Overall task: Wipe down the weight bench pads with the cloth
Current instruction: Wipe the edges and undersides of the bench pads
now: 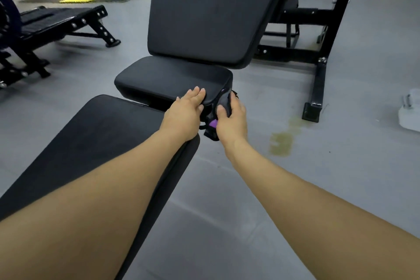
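Black-and-purple cloth pressed against seat pad right front corner, gripped in right hand; left hand flat, fingers straight, on pad's front edge.

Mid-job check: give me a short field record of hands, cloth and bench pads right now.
left hand: flat on the seat pad's near right corner
right hand: grips the cloth
cloth: dark with purple patch, against the seat pad's right side edge
seat pad: black, roughly level
back pad: raised at a tilt
near pad: under the left forearm
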